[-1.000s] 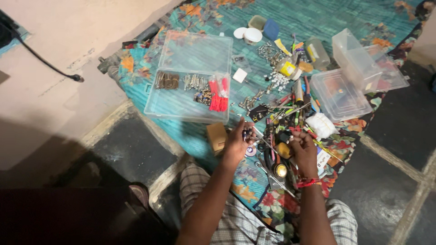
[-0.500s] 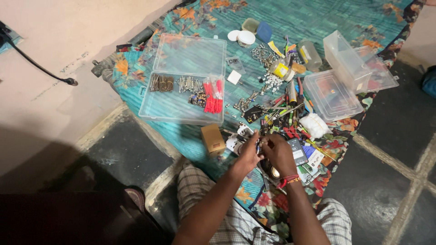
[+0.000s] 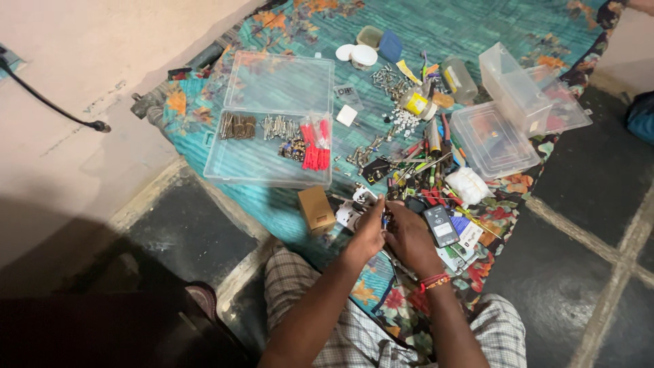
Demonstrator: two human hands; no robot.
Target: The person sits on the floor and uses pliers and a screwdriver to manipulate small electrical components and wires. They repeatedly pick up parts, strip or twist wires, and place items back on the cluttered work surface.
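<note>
My left hand (image 3: pixel 368 233) and my right hand (image 3: pixel 410 240) meet over the near edge of a patterned cloth (image 3: pixel 293 31). Their fingertips pinch a small item (image 3: pixel 385 220) between them; I cannot tell what it is. A red bracelet (image 3: pixel 433 280) circles my right wrist. A white plug-like part (image 3: pixel 350 212) and a small cardboard box (image 3: pixel 317 209) lie just left of my left hand. A black handheld device (image 3: pixel 441 225) rests right of my right hand. Beyond the hands lies a heap of screwdrivers and small tools (image 3: pixel 424 167).
A clear compartment box (image 3: pixel 276 88) holds screws and red wall plugs (image 3: pixel 314 146). Clear plastic tubs (image 3: pixel 492 140) stand open at the right. White lids (image 3: pixel 362 55) and a yellow-labelled jar (image 3: pixel 416 103) lie further back. A black cable (image 3: pixel 48 103) hangs at the left wall.
My hands were apart in the tool heap a second ago. They have come together nearer my lap, fingertips joined on the small item.
</note>
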